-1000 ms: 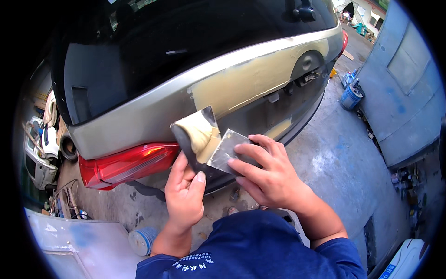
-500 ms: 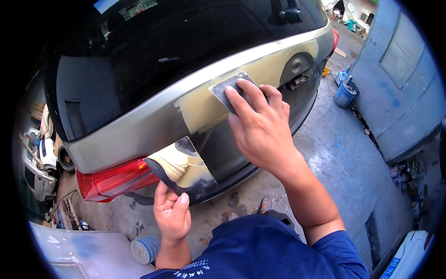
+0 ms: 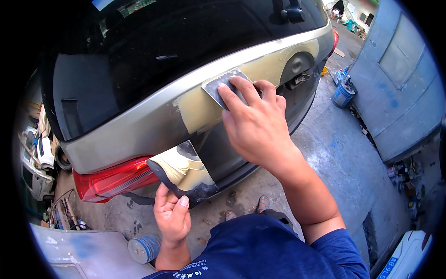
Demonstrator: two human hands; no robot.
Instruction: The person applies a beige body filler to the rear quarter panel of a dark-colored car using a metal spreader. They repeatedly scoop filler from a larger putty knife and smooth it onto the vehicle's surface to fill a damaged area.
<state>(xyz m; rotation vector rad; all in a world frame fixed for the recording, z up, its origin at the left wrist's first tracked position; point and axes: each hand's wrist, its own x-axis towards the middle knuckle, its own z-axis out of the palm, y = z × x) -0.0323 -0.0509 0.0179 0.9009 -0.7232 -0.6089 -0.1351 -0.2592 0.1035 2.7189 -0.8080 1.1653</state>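
Observation:
My right hand grips a flat grey putty spreader and presses it against the car's tailgate, fingertips spread over its face. Under and around it, a band of pale yellow filler runs along the silver tailgate. Lower and to the left, my left hand pinches the bottom edge of a dark square putty board between thumb and fingers. A thick heap of creamy yellow putty lies on that board. The board is held in front of the red tail light, partly hiding it.
The dark rear window and its wiper mount lie above the panel. At right stand a blue bucket and a grey-blue door panel. Another bucket sits at lower left, near a pale panel.
My right hand has slid the spreader a little left and up along the filler. My left hand with the putty board has stayed nearly in place.

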